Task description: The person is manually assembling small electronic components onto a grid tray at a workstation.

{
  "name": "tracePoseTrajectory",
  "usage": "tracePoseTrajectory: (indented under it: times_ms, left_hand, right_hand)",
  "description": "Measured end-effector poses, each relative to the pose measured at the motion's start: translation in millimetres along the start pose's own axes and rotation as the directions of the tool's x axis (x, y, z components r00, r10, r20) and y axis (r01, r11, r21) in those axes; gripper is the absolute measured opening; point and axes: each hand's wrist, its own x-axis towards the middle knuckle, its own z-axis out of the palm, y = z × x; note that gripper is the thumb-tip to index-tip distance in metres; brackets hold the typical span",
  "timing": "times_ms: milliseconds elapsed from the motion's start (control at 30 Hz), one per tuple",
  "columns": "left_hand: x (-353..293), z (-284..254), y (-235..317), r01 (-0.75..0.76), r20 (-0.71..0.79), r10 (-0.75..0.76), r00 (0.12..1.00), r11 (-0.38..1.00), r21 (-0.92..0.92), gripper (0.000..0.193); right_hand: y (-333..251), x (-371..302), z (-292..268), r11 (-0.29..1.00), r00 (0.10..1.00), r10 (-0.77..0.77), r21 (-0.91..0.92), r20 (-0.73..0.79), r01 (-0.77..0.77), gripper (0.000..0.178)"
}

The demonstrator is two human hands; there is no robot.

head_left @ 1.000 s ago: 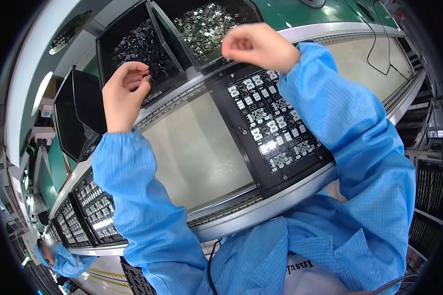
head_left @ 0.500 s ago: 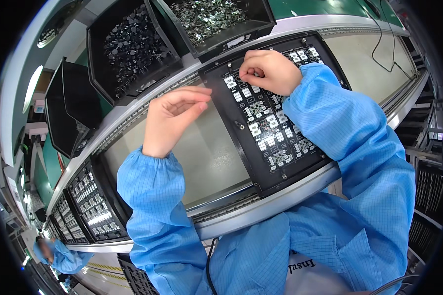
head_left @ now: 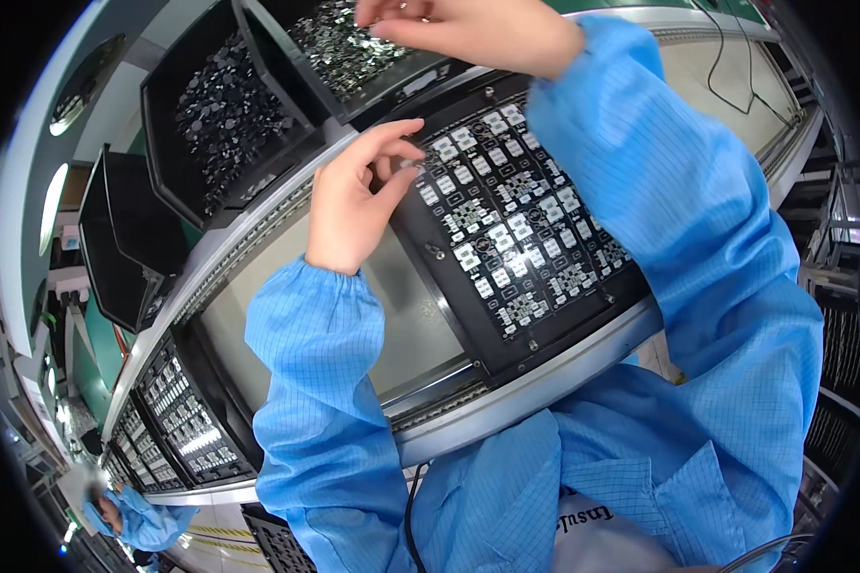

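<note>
My right hand is over the bin of small shiny metal parts, partly cut off by the upper edge. Its thumb and fingers stand apart, with glints of the parts showing between them. My left hand hovers at the far left corner of a black tray, thumb and fingers pinched together. Whatever they pinch is too small to make out. Rows of circuit boards with white square components fill the tray. My right sleeve covers the tray's far right part.
A bin of dark round parts stands left of the metal parts, with a black bin beyond it. More filled trays line the conveyor rail at left. A co-worker in blue is at the lower left. A cable lies at the right.
My right hand has left the boards and moved up and left to the metal parts bin. My left hand has shifted right to the tray's corner, its fingers closing into a pinch.
</note>
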Motion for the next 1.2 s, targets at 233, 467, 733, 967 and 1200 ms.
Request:
tracePoseTrajectory:
  times_ms: [233, 467, 733, 967, 1200]
  left_hand:
    - [15, 5, 1, -0.027, 0.022, 0.021, 1.0, 0.946, 0.322, 0.045]
    - [16, 6, -2, -0.091, 0.033, 0.085, 0.996, 0.891, 0.446, 0.037]
    - [14, 3, -4, -0.109, 0.059, 0.092, 0.994, 0.886, 0.451, 0.032]
    - [4, -5, -20, -0.209, 0.089, 0.19, 0.978, 0.855, 0.474, 0.035]
    - [2, 3, 8, -0.357, 0.014, 0.455, 0.89, 0.679, 0.642, 0.032]
  right_hand:
    - [53, 40, 57, 0.813, 0.95, 0.252, -0.572, 0.184, -0.105, 0.015]
    - [93, 65, 96, 0.611, 0.769, 0.535, -0.789, 0.35, -0.066, 0.019]
    - [89, 64, 96, 0.578, 0.752, 0.524, -0.816, 0.399, 0.03, 0.024]
    - [31, 36, 67, 0.407, 0.731, 0.642, -0.91, 0.229, -0.072, 0.015]
    - [38, 29, 39, 0.84, 0.982, 0.162, -0.535, 0.093, -0.087, 0.01]
